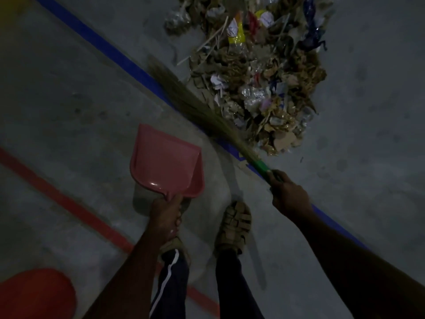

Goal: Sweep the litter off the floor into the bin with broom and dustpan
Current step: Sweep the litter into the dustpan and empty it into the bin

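Two grips: left hand [166,215] holds dustpan [166,161], right hand [288,195] broom [202,111] beside litter [259,72].

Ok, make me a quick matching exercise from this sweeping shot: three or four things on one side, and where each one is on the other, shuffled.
Things:
1. dustpan
2. broom
3. litter pile
4. red line

Places:
A. heaped on the floor beyond the blue line
B. gripped by the right hand
C. painted on the floor, left of the feet
D. held by its handle in the left hand

Pairs: 1-D, 2-B, 3-A, 4-C
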